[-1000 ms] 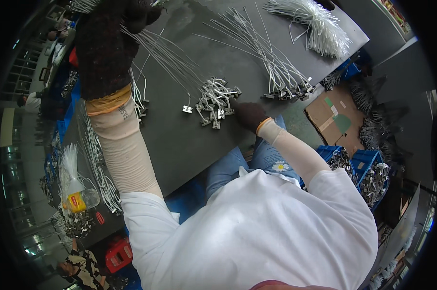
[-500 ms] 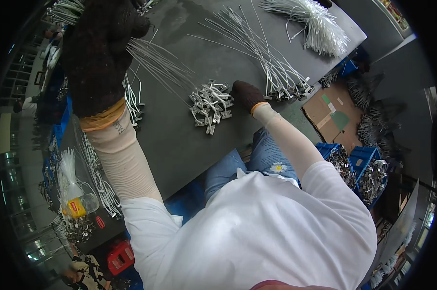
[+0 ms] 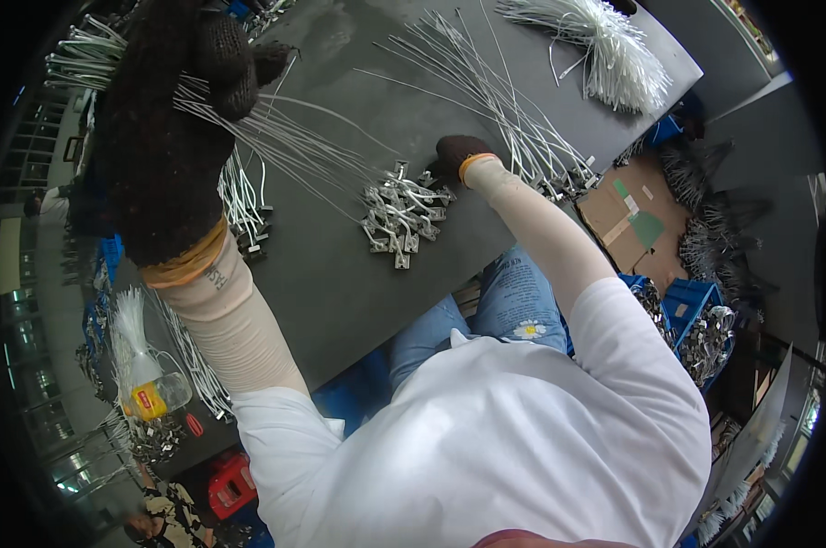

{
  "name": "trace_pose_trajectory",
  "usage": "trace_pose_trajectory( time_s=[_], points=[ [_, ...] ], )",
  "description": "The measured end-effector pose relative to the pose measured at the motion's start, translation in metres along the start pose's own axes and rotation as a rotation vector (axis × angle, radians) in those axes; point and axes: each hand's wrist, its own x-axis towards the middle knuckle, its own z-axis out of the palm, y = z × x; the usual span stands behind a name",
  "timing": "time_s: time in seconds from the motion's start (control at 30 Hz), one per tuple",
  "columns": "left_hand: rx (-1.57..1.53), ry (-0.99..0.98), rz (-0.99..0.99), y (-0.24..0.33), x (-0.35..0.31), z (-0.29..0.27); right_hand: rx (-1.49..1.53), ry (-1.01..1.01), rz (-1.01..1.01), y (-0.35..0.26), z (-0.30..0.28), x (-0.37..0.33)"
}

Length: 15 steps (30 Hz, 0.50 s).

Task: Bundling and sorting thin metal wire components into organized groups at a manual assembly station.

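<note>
Evidently, the gloved hands work well apart, at either end of one wire bundle.

The left hand (image 3: 171, 146) looks closed around the white wire bundle (image 3: 290, 146), which slants over the dark worktop (image 3: 340, 292) to a heap of metal end clips (image 3: 402, 219). The right hand (image 3: 459, 157) rests just beside those clips, fingers turned down; whether it pinches anything, I cannot tell. A second fan of clip-ended wires (image 3: 495, 91) lies beyond it, and a tuft of clear-white strands (image 3: 628, 68) near the far edge. The wires should be light and springy, slippery as a bunch and prone to splay; the clips look rigid, hard-edged and likely to snag one another. A full-fist grip on the gathered shafts seems best, with the clip heads squared up from the side.
</note>
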Motion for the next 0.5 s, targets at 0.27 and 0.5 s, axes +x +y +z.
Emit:
trace_pose_trajectory(
  time_s=[0.27, 0.5],
  points=[
    [-0.386, -0.150, -0.033, -0.018, 0.000, -0.018, 0.055, -0.202, -0.185, -0.039, -0.015, 0.048],
    [-0.242, 0.048, -0.072, -0.035, 0.009, 0.004, 0.042, -0.213, -0.166, -0.037, -0.020, 0.048]
  ],
)
